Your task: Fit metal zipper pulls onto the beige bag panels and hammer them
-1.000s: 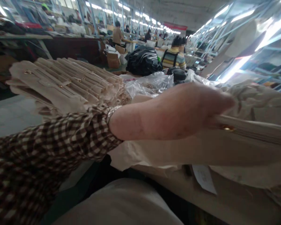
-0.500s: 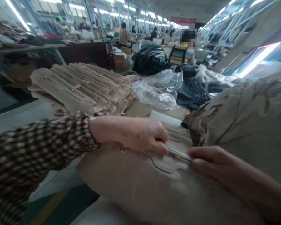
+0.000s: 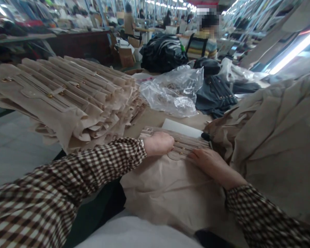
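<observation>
Now left hand (image 3: 158,144), right hand (image 3: 209,162) flat

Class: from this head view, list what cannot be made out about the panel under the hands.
Left hand: its back hides its fingers and part of the ribbed beige panel.
Right hand: covers the panel's near edge.
Small black item: partly behind beige cloth, too small to identify.
</observation>
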`<state>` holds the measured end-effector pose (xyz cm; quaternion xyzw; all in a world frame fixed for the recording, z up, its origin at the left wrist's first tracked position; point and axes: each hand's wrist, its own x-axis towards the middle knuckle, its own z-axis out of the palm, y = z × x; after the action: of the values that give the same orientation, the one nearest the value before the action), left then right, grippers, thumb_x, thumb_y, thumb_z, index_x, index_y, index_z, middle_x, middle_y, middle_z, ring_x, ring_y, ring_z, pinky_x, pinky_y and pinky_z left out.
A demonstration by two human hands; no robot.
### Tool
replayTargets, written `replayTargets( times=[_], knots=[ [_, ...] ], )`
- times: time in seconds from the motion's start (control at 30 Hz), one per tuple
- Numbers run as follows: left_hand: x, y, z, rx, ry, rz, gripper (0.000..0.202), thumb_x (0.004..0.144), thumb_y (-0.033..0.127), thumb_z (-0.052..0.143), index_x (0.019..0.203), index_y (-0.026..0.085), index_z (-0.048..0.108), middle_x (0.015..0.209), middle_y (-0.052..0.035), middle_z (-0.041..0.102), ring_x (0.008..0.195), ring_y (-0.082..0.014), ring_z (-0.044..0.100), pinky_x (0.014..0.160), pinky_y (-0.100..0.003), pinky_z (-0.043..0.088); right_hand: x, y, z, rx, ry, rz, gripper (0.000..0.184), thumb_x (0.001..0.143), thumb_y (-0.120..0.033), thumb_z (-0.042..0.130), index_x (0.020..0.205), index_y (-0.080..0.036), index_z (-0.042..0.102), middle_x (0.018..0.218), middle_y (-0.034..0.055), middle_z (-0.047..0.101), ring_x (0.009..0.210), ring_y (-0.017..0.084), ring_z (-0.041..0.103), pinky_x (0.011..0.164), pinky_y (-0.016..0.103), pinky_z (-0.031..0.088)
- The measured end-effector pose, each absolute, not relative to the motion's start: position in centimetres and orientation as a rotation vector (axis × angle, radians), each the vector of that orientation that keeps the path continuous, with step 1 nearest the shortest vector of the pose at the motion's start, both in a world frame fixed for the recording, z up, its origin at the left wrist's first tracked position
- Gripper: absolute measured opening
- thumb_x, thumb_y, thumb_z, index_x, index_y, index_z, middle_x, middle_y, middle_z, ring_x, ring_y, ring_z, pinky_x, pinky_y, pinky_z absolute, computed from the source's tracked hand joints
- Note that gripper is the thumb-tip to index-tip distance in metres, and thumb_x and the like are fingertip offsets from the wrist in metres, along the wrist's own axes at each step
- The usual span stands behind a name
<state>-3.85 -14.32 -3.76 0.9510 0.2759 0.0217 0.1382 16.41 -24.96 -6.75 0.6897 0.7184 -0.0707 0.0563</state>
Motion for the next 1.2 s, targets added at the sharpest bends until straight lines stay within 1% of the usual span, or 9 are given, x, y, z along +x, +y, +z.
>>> replayTargets(
  times=[0.1,0.17,0.23,0.33,0.57,0.73,0.83,1.0,1.2],
  knots=[
    [-3.8,-14.4,-3.6,2.828,0.826,-0.082,0.03,0.089,0.026,0.054,0.08,0.004,0.072,0.077,-0.0134,0.073,0.079,-0.0203,0.072,0.072,-0.025,0.05,16.2,-24.5,-7.7,2.108,2.145,-0.268,0.032,0.1,-0.032,0.044,0.092,-0.017,0.071,0.094,0.0121,0.074,0.089,0.023,0.069,0.078,0.031,0.048],
    [-3.8,-14.8,-2.7,2.889,0.852,-0.062,0.041,0.093,0.028,0.04,0.088,0.002,0.072,0.086,-0.0107,0.073,0.087,-0.0205,0.071,0.078,-0.026,0.049,16.1,-24.4,-7.7,2.123,2.123,-0.303,0.034,0.1,-0.032,0.043,0.093,-0.015,0.071,0.096,0.0144,0.074,0.09,0.025,0.07,0.079,0.032,0.049],
    [-3.7,-15.6,-1.8,2.997,0.864,-0.073,0.044,0.093,0.02,0.031,0.091,0.0,0.071,0.088,-0.0091,0.073,0.088,-0.0192,0.071,0.078,-0.026,0.049,15.9,-24.4,-7.2,2.147,2.099,-0.323,0.035,0.099,-0.031,0.043,0.093,-0.011,0.071,0.096,0.0177,0.074,0.09,0.027,0.07,0.079,0.034,0.05],
    [-3.5,-17.2,-2.1,3.145,0.802,-0.056,0.025,0.084,0.004,0.045,0.084,0.004,0.07,0.081,-0.0146,0.072,0.08,-0.0244,0.071,0.073,-0.035,0.051,15.2,-24.6,-6.2,2.179,2.073,-0.323,0.036,0.098,-0.029,0.044,0.089,-0.011,0.073,0.091,0.0161,0.075,0.085,0.024,0.071,0.077,0.031,0.052],
    [-5.2,-18.9,-12.8,3.243,0.443,0.473,0.052,0.083,-0.001,0.039,0.119,0.022,0.07,0.131,-0.0111,0.065,0.117,-0.0315,0.06,0.097,-0.048,0.048,14.7,-25.6,-5.6,2.32,2.061,-0.238,0.027,0.097,-0.036,0.05,0.101,-0.017,0.07,0.099,0.0089,0.074,0.093,0.021,0.069,0.082,0.029,0.053],
    [-6.5,-19.0,-14.7,3.207,0.518,0.51,0.059,0.087,-0.002,0.034,0.124,0.028,0.068,0.137,-0.0048,0.062,0.126,-0.0289,0.055,0.105,-0.046,0.044,20.7,-31.7,-2.5,2.759,2.349,0.282,0.021,0.099,-0.025,0.043,0.104,-0.021,0.063,0.104,0.0072,0.067,0.103,0.017,0.06,0.094,0.028,0.047],
    [-6.2,-18.7,-14.5,3.213,0.562,0.502,0.06,0.087,-0.002,0.034,0.125,0.031,0.068,0.137,-0.0022,0.062,0.127,-0.0269,0.055,0.106,-0.044,0.046,28.5,-35.5,-1.0,3.08,1.901,0.824,0.023,0.097,-0.028,0.042,0.107,-0.019,0.06,0.106,0.0124,0.065,0.104,0.023,0.058,0.094,0.037,0.047],
    [-5.3,-18.2,-14.8,3.239,0.6,0.555,0.064,0.086,-0.005,0.033,0.124,0.033,0.069,0.136,-0.0008,0.063,0.125,-0.0254,0.057,0.106,-0.043,0.047,37.9,-37.2,-0.3,3.053,1.194,0.754,0.05,0.089,-0.033,0.053,0.131,-0.006,0.049,0.125,0.0214,0.059,0.121,0.03,0.052,0.102,0.042,0.042],
    [-5.0,-18.5,-14.8,3.224,0.673,0.601,0.064,0.087,-0.006,0.035,0.122,0.033,0.07,0.133,-0.0012,0.066,0.124,-0.0258,0.059,0.105,-0.042,0.048,38.6,-36.1,0.7,2.961,1.162,0.618,0.028,0.096,-0.026,0.041,0.1,-0.012,0.064,0.095,0.0172,0.07,0.088,0.025,0.067,0.079,0.035,0.046]
  ],
)
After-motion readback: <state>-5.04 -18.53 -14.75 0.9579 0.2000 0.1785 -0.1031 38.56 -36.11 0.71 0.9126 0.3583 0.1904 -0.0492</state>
